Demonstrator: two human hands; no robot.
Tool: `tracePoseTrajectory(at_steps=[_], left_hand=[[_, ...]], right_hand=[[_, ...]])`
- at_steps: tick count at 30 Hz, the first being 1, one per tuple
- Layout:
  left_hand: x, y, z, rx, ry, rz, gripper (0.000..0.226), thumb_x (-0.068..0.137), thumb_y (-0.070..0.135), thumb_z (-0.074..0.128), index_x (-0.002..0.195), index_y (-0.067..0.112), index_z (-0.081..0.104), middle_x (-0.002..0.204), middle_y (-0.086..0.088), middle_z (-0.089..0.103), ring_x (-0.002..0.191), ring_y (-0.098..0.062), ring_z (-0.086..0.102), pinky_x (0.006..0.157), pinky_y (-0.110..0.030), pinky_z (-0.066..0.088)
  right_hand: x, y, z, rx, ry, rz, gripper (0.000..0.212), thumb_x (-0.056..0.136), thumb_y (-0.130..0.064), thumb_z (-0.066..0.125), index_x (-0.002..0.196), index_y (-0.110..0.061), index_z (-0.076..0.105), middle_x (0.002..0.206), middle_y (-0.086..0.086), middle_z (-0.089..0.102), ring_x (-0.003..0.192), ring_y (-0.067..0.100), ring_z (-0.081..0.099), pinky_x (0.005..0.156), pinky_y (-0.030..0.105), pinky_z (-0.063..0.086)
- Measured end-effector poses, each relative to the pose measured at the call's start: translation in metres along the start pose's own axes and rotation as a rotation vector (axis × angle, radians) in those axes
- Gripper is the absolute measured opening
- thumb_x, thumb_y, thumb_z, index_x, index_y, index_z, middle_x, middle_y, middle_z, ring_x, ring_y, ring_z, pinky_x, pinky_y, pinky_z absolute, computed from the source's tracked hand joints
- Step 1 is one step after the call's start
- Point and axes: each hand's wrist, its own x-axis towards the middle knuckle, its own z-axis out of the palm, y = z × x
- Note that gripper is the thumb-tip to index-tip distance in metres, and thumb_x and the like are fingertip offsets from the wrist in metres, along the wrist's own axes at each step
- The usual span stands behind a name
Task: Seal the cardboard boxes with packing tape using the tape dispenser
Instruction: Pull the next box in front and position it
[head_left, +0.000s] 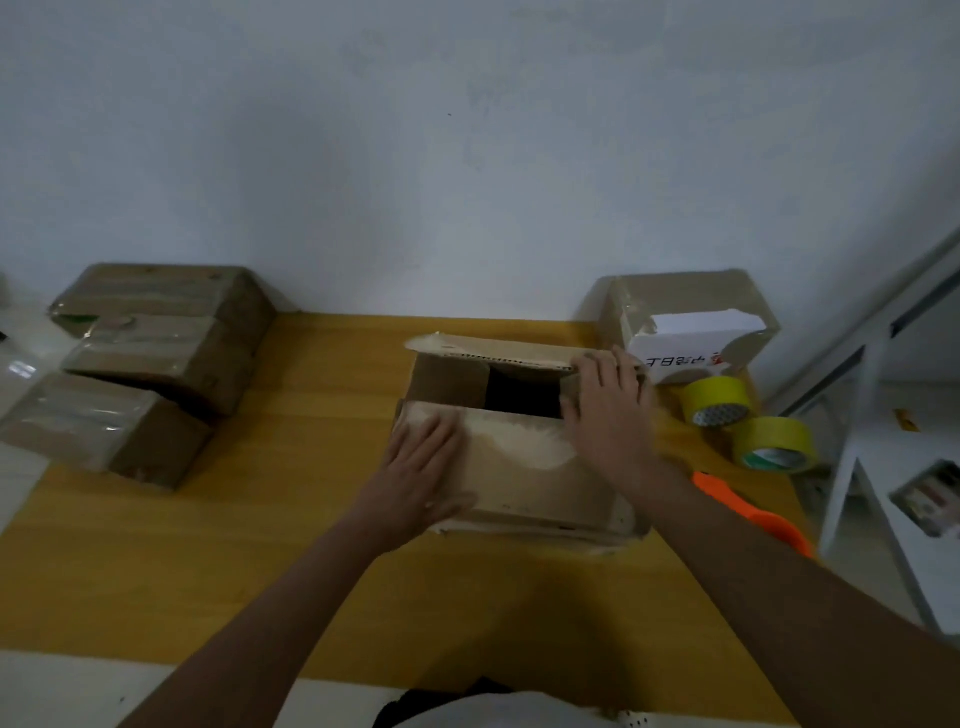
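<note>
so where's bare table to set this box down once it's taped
Bare table lies between the stacked boxes and the open box, and along the near edge. Right side is crowded: tape rolls, orange dispenser.

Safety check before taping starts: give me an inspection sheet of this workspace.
Surface: yellow wooden table, against a pale wall.
Job's things: open cardboard box at centre, flaps not closed; two yellow tape rolls right; orange tool, partly hidden, right edge.
Clutter: taped boxes stacked left; wrapped box back right.
Grips: left hand flat on near flap; right hand on right flap.
Cables: nothing seen.
Surroundings: white rack at right.
</note>
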Motion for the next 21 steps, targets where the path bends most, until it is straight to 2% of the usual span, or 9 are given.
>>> tracePoseTrajectory(at_steps=[1,3,5,7,9,12,14,18,21], left_hand=[[0.001,-0.001,0.001,0.042,-0.071,0.014,0.09,0.092,0.069,0.033,0.156,0.017,-0.002,0.164,-0.001,-0.012,0.151,-0.018,-0.014,0.122,-0.042,-0.01],[0.003,-0.003,0.004,0.113,-0.138,0.018,0.097,0.089,0.074,0.035,0.155,0.02,-0.011,0.163,0.001,-0.019,0.15,-0.018,-0.018,0.122,-0.042,-0.014],[0.007,-0.005,0.007,0.108,-0.128,0.015,0.097,0.09,0.071,0.041,0.155,0.021,-0.011,0.163,0.002,-0.018,0.15,-0.018,-0.017,0.122,-0.042,-0.013],[0.01,-0.005,0.009,0.08,-0.106,0.028,0.096,0.091,0.067,0.046,0.156,0.021,-0.008,0.163,0.003,-0.016,0.15,-0.016,-0.017,0.122,-0.041,-0.013],[0.012,-0.007,0.01,0.099,-0.107,0.05,0.096,0.091,0.068,0.045,0.157,0.021,-0.008,0.163,0.005,-0.017,0.15,-0.014,-0.019,0.121,-0.038,-0.016],[0.012,-0.012,0.01,0.101,-0.128,0.07,0.094,0.092,0.069,0.04,0.157,0.021,-0.008,0.164,0.004,-0.016,0.149,-0.013,-0.02,0.12,-0.038,-0.016],[0.013,-0.013,0.01,0.101,-0.149,0.075,0.092,0.092,0.072,0.033,0.157,0.022,-0.009,0.164,0.004,-0.017,0.149,-0.012,-0.02,0.121,-0.039,-0.014],[0.016,-0.015,0.009,0.141,-0.168,0.09,0.092,0.093,0.073,0.03,0.156,0.021,-0.012,0.163,0.002,-0.018,0.149,-0.012,-0.022,0.121,-0.039,-0.015],[0.018,-0.014,0.007,0.155,-0.177,0.105,0.091,0.094,0.07,0.031,0.156,0.017,-0.01,0.163,-0.001,-0.016,0.149,-0.014,-0.022,0.12,-0.039,-0.018]], right_hand=[[0.008,-0.004,-0.002,-0.125,-0.123,-0.021,0.046,0.096,-0.033,0.049,0.138,-0.021,0.038,0.149,0.004,0.034,0.144,0.031,0.019,0.114,0.059,0.015],[0.027,-0.014,-0.013,-0.283,-0.42,0.003,0.04,0.095,-0.036,0.048,0.133,-0.024,0.045,0.142,0.003,0.043,0.138,0.032,0.031,0.112,0.07,0.007],[0.046,-0.025,-0.024,-0.335,-0.703,0.027,0.041,0.094,-0.053,0.046,0.12,-0.023,0.057,0.125,0.002,0.058,0.123,0.029,0.049,0.11,0.068,0.018],[0.061,-0.032,-0.024,-0.249,-0.806,0.008,0.051,0.091,-0.061,0.048,0.115,-0.017,0.061,0.118,0.007,0.061,0.114,0.03,0.056,0.104,0.054,0.038],[0.068,-0.035,-0.013,-0.187,-0.681,-0.061,0.047,0.094,-0.053,0.049,0.116,-0.012,0.058,0.127,0.011,0.055,0.122,0.031,0.05,0.1,0.047,0.039],[0.075,-0.031,0.011,-0.028,-0.43,-0.102,0.05,0.1,-0.043,0.041,0.14,-0.014,0.039,0.156,0.008,0.026,0.146,0.03,0.018,0.115,0.051,0.021],[0.085,-0.026,0.024,0.014,-0.416,-0.12,0.054,0.099,-0.045,0.041,0.146,-0.019,0.033,0.162,0.005,0.015,0.149,0.029,0.005,0.119,0.052,0.01],[0.107,-0.013,0.045,0.017,-0.485,-0.101,0.069,0.097,-0.057,0.037,0.154,-0.023,0.017,0.163,0.001,0.012,0.15,0.023,0.005,0.119,0.053,0.003],[0.108,-0.01,0.054,-0.001,-0.467,-0.128,0.066,0.097,-0.058,0.035,0.152,-0.025,0.021,0.159,0.001,0.022,0.148,0.022,0.014,0.118,0.056,0.002]])
